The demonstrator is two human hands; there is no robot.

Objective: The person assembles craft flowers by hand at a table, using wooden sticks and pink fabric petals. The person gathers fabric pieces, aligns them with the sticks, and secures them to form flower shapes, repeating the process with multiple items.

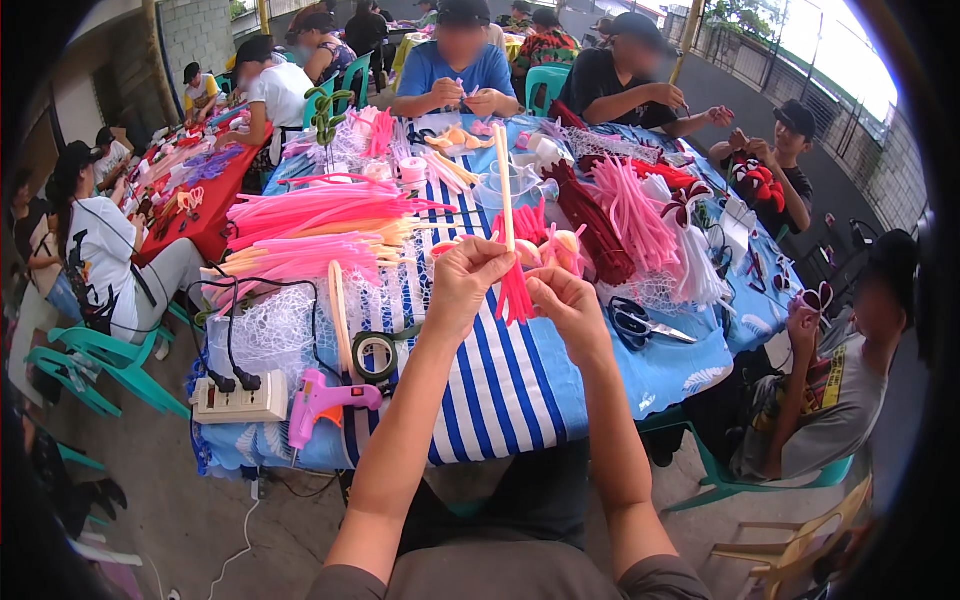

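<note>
Above the middle of the table, my left hand (468, 287) is closed around an upright cream pipe cleaner (504, 170) and some short pink pipe cleaners (514, 298) hanging below it. The cream piece looks like several stems side by side. My right hand (568, 308) is pinched at the right edge of the pink strands; its fingertips seem to grip one of them, though the exact hold is partly hidden. Behind my hands lie pink and peach looped pieces (563, 250). Long bright pink pipe cleaners (320, 212) are heaped to the left.
A pink glue gun (325, 408) and a white power strip (240, 398) with black cords lie front left, beside green tape (375, 356). Dark-handled scissors (645, 324) lie right of my hands, near a dark red bundle (588, 225). Several people sit around the tables.
</note>
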